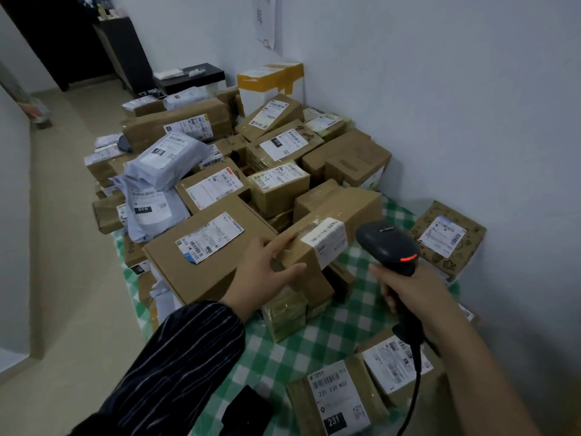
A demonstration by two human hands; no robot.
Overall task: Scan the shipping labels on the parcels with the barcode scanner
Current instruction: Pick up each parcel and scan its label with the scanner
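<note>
Checked cloth (314, 341) by the wall (440, 89) holds heaped parcels (217, 187). Left hand (267, 272) steadies a long box (345, 209) with straight fingers (279, 242); right hand (415, 294) grips the scanner (386, 243), at 3 o'clock from its label (327, 237). Next: aim at the barcode, trigger.

A green-and-white checked cloth (330, 335) is spread at lower centre, and a white paper sheet (265, 20) is fixed to the pale wall (440, 89) at top centre.
</note>
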